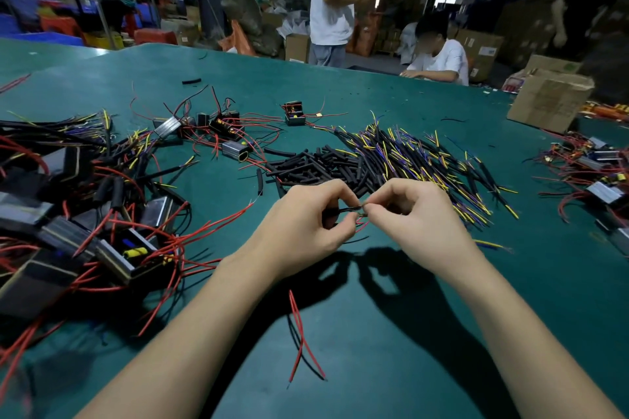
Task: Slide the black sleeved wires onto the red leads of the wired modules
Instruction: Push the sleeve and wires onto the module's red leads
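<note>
Two hands are met above the green surface (425, 299): left hand (303, 224) pinches a black sleeved wire (345, 209), right hand (413, 214) pinches what looks like a thin red lead (363, 224), tips touching. Threading is judged just under way; next, alignment and a steady push would be needed. Sleeve appears short, dark, slightly blurred. Loose sleeves (326, 167) are piled just beyond.

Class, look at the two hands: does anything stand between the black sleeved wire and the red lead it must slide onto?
Nothing visible does. The left hand pinches the black sleeved wire, the right hand pinches the red lead, and their ends meet between the fingertips.
</note>
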The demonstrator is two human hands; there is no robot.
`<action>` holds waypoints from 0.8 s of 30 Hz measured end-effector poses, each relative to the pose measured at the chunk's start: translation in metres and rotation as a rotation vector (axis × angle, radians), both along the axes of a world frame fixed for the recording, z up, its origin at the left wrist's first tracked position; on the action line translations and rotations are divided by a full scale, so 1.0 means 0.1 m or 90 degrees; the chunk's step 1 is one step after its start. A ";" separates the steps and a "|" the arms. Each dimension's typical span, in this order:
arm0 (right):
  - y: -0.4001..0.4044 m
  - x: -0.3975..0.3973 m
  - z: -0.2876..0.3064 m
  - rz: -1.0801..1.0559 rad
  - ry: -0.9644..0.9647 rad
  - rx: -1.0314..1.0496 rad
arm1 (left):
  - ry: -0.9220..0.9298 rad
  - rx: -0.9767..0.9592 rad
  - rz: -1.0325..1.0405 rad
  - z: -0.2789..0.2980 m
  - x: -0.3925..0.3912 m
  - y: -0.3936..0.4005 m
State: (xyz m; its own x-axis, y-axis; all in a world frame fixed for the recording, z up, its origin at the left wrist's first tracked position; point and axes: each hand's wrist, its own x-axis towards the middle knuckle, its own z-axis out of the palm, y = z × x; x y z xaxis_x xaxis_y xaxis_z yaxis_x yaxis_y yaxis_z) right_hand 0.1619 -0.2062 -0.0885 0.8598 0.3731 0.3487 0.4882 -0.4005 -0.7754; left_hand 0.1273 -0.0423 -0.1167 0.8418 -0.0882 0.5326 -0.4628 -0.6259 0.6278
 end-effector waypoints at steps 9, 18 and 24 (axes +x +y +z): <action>-0.10 0.02 0.09 0.072 0.201 0.027 | -0.050 0.064 -0.034 0.05 -0.04 0.02; -0.19 0.04 0.14 0.139 0.312 0.032 | -0.149 0.213 0.007 0.09 -0.05 0.01; -0.24 0.06 0.16 0.194 0.376 0.034 | -0.162 0.195 -0.023 0.11 -0.08 0.01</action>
State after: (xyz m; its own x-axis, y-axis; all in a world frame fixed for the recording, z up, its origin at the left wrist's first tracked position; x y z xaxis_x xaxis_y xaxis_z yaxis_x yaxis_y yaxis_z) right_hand 0.1677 -0.2303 -0.0729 0.7709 0.6248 -0.1239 0.0605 -0.2655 -0.9622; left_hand 0.1188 -0.0417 -0.1059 0.6800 -0.3029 0.6677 -0.6047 -0.7467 0.2771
